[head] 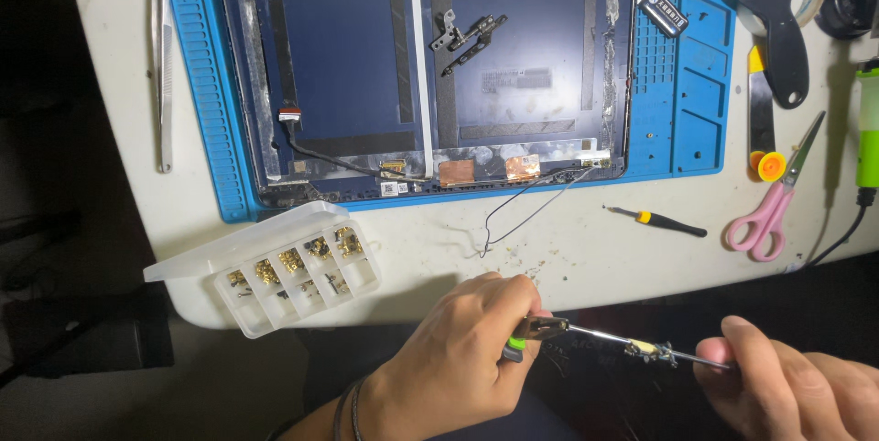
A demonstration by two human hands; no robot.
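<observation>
A white worktable (586,258) fills most of the view, and on it lies a blue ribbed silicone work mat (682,65). On the mat rests a dark blue rectangular laptop lid shell (339,47), inner side up, with two loose dark metal hinges (469,35) lying on it and thin black antenna wires (522,207) trailing off its lower edge onto the table. Just in front of the mat stands a clear plastic compartment box (302,276), lid open, holding small brass screws. To the right lie pink-handled scissors (774,203), a black plastic pry spatula (778,15) and a small black screwdriver with a yellow collar (657,219).

Below the table edge, the left hand (467,359) is clenched around a green-gripped pair of pliers (531,331), whose tips clamp a thin silver metal rod (632,345). The right hand (797,381) pinches the rod's far end between thumb and fingers. A small dark fitting (655,352) sits midway on the rod, between both hands.
</observation>
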